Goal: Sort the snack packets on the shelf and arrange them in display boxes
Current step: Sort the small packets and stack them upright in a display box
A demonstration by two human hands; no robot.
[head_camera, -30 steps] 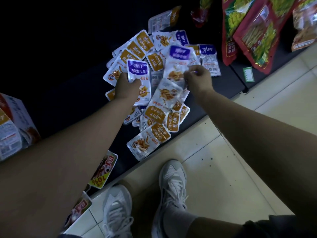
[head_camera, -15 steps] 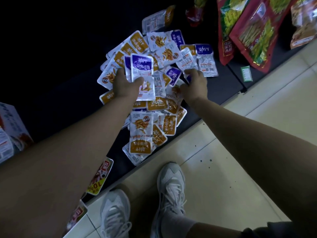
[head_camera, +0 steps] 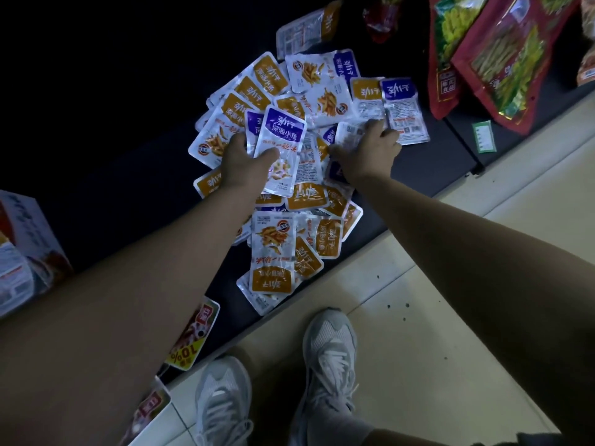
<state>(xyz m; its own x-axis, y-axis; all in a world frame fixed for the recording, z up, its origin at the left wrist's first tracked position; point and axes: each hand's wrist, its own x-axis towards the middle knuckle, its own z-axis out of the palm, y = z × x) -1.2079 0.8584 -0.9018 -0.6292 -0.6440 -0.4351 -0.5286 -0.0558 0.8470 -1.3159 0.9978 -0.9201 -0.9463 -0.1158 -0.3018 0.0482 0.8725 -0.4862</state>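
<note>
A loose pile of small silver snack packets (head_camera: pixel 273 249), some with orange labels and some with purple, lies on the dark low shelf (head_camera: pixel 128 175). My left hand (head_camera: pixel 244 162) holds a small stack of purple-labelled packets (head_camera: pixel 283 146) upright above the pile, thumb across the front one. My right hand (head_camera: pixel 367 152) reaches into the pile's right side, its fingers on a back-side-up packet (head_camera: pixel 351 132); whether it grips that packet is hidden. A purple packet (head_camera: pixel 402 111) lies just beyond that hand.
Large red bags of green snacks (head_camera: pixel 502 59) lean at the shelf's right. A cardboard display box (head_camera: pixel 22 249) stands at the far left. Price tags (head_camera: pixel 193 336) hang from the shelf's front edge. Tiled floor and my grey shoes (head_camera: pixel 328 362) are below.
My right hand let an orange-and-silver packet drop onto the pile's near side, then moved up and right into the pile. My left hand kept its purple stack, shifting slightly.
</note>
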